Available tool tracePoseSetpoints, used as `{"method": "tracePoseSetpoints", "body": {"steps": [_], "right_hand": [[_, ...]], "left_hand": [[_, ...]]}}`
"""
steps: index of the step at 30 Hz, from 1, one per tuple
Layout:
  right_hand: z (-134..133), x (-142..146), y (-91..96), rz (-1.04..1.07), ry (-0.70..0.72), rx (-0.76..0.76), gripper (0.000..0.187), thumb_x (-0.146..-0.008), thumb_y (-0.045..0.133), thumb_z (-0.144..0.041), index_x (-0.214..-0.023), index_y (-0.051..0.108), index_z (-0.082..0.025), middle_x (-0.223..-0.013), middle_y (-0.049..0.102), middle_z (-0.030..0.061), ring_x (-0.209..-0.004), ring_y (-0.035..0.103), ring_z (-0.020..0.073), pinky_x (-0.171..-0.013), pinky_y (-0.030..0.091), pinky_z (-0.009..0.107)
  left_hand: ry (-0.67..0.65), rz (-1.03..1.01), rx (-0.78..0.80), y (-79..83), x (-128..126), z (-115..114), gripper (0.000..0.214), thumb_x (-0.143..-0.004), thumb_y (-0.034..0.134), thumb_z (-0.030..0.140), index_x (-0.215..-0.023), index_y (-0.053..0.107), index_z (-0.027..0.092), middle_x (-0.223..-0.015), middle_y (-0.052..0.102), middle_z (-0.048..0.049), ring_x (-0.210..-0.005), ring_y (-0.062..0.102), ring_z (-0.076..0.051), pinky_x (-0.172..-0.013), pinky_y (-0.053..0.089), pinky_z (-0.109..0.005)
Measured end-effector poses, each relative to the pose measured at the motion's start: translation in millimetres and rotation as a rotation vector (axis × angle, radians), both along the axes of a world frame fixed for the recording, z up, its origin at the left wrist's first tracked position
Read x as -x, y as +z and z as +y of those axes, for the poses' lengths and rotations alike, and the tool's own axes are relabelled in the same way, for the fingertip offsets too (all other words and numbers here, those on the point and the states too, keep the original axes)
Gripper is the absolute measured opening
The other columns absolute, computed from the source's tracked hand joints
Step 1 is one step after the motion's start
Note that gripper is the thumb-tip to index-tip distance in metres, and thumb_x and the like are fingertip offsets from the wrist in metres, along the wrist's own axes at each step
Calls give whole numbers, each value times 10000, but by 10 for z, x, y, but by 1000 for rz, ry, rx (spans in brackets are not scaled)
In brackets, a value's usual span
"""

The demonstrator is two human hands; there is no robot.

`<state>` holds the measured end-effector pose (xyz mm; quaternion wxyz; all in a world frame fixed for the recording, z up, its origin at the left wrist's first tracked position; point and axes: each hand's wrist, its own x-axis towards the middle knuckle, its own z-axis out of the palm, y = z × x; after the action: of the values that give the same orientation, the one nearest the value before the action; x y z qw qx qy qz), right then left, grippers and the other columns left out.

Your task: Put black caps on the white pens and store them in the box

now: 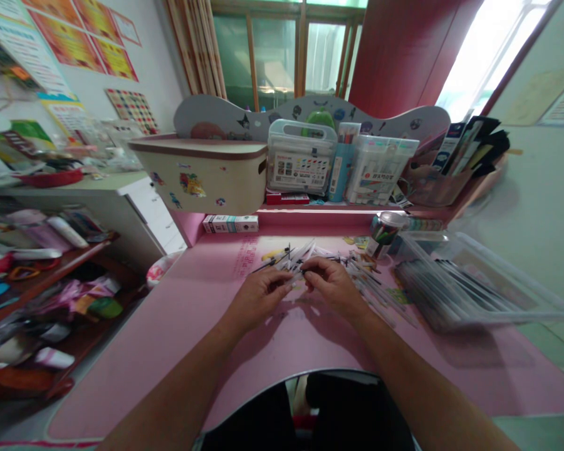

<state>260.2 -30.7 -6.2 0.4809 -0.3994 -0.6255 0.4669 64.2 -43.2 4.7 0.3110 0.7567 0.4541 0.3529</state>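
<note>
Over the pink desk (169,351), my two hands meet in front of a loose heap of pen parts (305,250). My left hand (258,294) is closed, with thumb and fingertips pinching a thin, pale pen (295,275). At the pen's other end, the fingers of my right hand (334,285) are pinched around a small dark tip; its exact form is too small to tell. Clear barrels (376,291) lie scattered to the right of my right hand. Black slim pieces (270,262) stick out beyond my left fingers.
A clear plastic box (512,316) of dark-ended sticks stands at the right, by a can-shaped container (384,235). Along the raised shelf are a cream lidded bin (207,181), marker cases (301,160) and a pen holder (439,185). A small carton (230,223) lies below.
</note>
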Motion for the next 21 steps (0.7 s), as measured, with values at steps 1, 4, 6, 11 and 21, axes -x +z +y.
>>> {"method": "tracePoseSetpoints", "body": {"steps": [1, 4, 6, 11, 21], "right_hand": [[-1, -2, -4, -20, -2, -11, 157, -770, 616, -266, -896, 679, -196, -716, 613, -9, -606, 546, 124, -587, 441, 258], [-2, -12, -21, -64, -15, -5, 140, -802, 592, -284, -874, 674, -197, -741, 611, -6, -599, 529, 120, -571, 436, 250], [-3, -23, -30, -104, -20, 13, 130, -819, 594, -307, -824, 660, -195, -717, 590, -10, -578, 506, 116, -546, 420, 242], [-22, -32, -18, -173, -34, 19, 295, -848, 600, -392, -633, 564, -193, -618, 493, -16, -568, 456, 121, -502, 376, 233], [-37, -10, -59, -21, 10, 98, 112, -775, 632, -308, -797, 579, -212, -739, 528, -17, -584, 475, 112, -511, 413, 232]], "left_hand": [[2, 9, -14, 2, 0, -4, 248, -837, 604, 242, -1003, 771, 166, -888, 710, -69, -808, 644, -188, -729, 489, -299], [10, 35, -53, 12, -2, -13, 241, -835, 607, 211, -1005, 772, 167, -861, 702, -61, -784, 634, -178, -722, 483, -292], [10, 49, -72, 19, -5, -14, 239, -832, 613, 193, -1007, 773, 168, -848, 698, -57, -778, 628, -175, -725, 481, -289], [1, 93, -97, 37, -18, -16, 212, -822, 643, 175, -984, 780, 181, -808, 684, -44, -767, 618, -170, -726, 476, -283], [1, 78, -112, 16, -8, -11, 221, -832, 617, 163, -985, 772, 199, -823, 676, -35, -759, 604, -158, -711, 473, -273]]}}
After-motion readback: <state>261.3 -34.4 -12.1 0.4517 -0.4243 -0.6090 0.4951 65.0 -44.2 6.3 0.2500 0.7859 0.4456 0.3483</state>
